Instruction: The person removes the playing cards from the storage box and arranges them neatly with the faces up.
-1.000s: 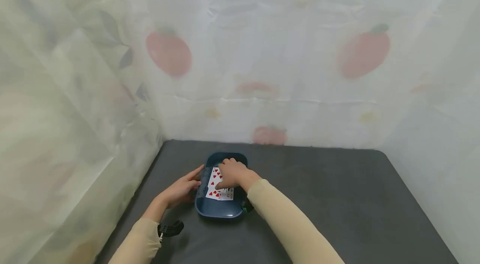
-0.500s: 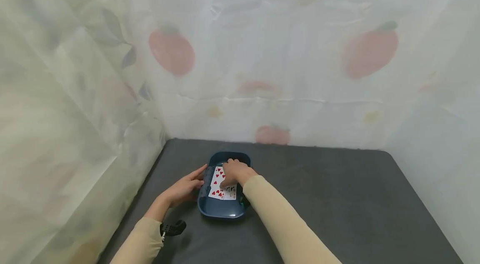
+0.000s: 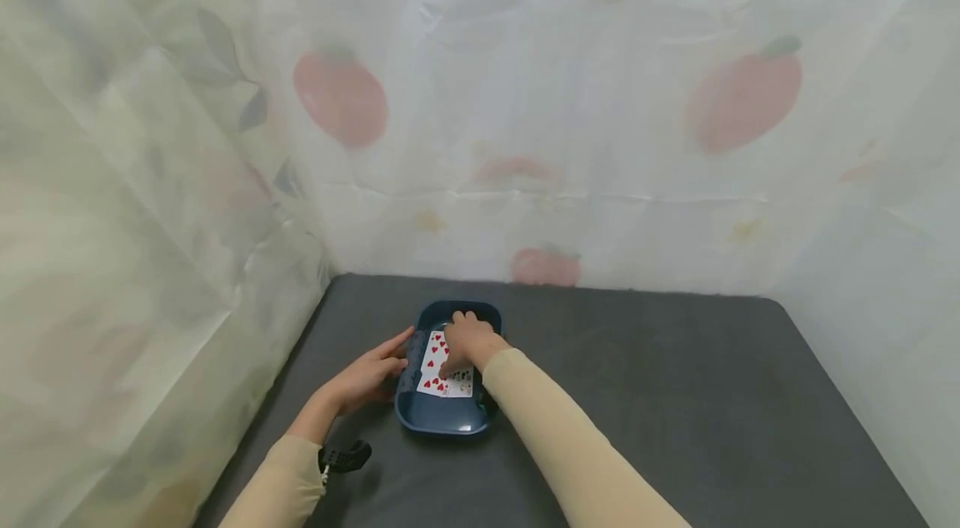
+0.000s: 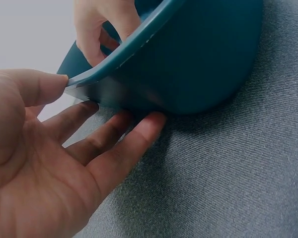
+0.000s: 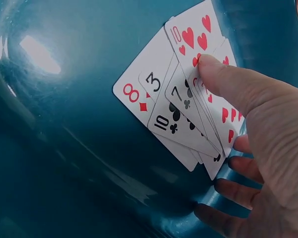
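Gripping playing cards (image 5: 184, 106), the half-curled right hand (image 3: 468, 342) occupies the tray (image 3: 446, 421) toward one o'clock. Left hand (image 3: 365, 382), spread, touches it at nine.

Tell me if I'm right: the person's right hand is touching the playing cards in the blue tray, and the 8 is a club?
Not quite: the 8 is a diamond, not a club, as the right wrist view shows. The person's right hand is touching the playing cards in the blue tray.
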{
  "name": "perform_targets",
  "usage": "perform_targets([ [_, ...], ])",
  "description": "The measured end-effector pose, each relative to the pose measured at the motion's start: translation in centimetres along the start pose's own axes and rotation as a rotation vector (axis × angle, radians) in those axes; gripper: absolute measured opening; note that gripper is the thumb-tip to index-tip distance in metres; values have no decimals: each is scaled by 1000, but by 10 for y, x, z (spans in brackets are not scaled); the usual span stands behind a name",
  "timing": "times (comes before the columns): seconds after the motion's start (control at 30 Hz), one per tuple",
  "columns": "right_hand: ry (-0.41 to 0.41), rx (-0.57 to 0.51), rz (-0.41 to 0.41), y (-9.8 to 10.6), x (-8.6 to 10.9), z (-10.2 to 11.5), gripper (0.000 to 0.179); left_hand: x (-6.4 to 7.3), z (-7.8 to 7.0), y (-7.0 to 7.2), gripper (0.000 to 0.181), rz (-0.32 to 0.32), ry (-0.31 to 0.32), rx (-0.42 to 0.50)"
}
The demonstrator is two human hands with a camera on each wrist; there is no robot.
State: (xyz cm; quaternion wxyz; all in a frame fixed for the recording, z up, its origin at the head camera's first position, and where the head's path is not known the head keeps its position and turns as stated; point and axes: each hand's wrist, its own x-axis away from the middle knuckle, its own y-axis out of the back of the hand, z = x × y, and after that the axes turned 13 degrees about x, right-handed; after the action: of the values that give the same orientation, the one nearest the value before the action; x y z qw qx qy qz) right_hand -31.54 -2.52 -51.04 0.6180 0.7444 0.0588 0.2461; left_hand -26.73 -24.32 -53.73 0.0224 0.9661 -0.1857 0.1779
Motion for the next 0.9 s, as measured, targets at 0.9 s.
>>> perform_targets([
  [0.9,96,6,22,-1,7,1,63,1,-1,-1,63,3,0,6],
])
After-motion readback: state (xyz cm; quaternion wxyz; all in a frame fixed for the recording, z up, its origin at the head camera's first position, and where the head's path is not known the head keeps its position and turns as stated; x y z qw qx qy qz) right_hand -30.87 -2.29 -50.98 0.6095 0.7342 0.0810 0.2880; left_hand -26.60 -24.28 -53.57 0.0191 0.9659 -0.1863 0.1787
